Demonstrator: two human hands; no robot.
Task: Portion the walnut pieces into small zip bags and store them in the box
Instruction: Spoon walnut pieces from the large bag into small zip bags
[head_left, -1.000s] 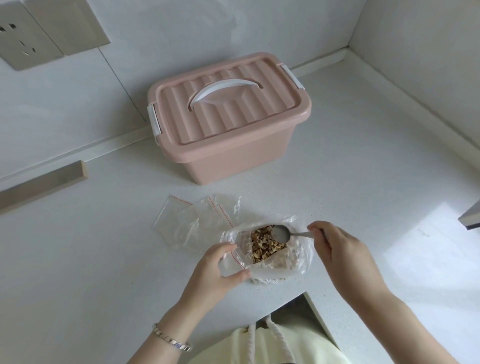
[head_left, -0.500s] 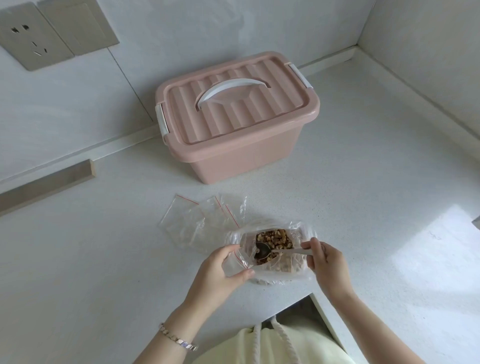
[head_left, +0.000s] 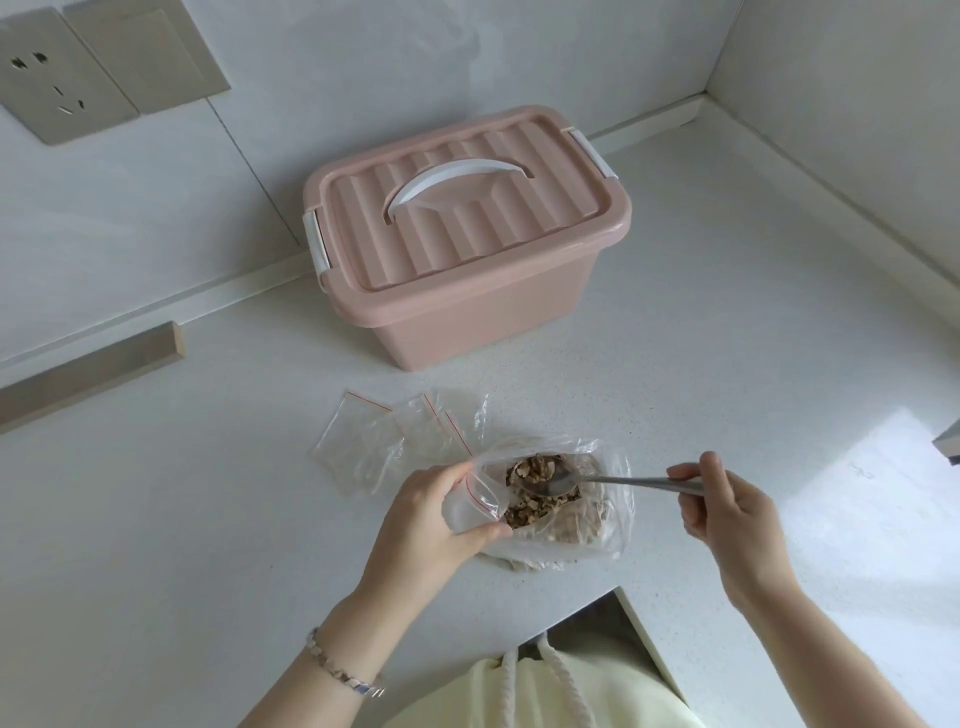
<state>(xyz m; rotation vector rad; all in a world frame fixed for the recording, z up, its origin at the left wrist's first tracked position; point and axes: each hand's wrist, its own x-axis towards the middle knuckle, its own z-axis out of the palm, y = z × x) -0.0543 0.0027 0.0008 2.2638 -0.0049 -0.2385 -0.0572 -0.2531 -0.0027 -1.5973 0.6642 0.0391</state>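
My left hand (head_left: 431, 512) holds a small clear zip bag (head_left: 475, 504) with a red strip, its mouth held open towards the walnuts. My right hand (head_left: 727, 509) pinches the handle of a metal spoon (head_left: 597, 482). The spoon's bowl lies over the brown walnut pieces (head_left: 540, 486), at the small bag's mouth. The walnuts sit in a large crumpled clear bag (head_left: 602, 519) on the white counter (head_left: 208, 519). Behind stands the pink storage box (head_left: 467, 312), its ribbed lid on and the white handle folded flat.
Several empty small zip bags (head_left: 374, 441) lie just left of the walnut bag. A wall socket (head_left: 57, 93) is at the upper left, a wooden strip (head_left: 93, 369) at the left. The counter's front edge has a cut-out corner near my body.
The spoon was dipped into the walnuts half a second ago; now my right hand has drawn back to the right and the spoon lies flatter over the pieces.
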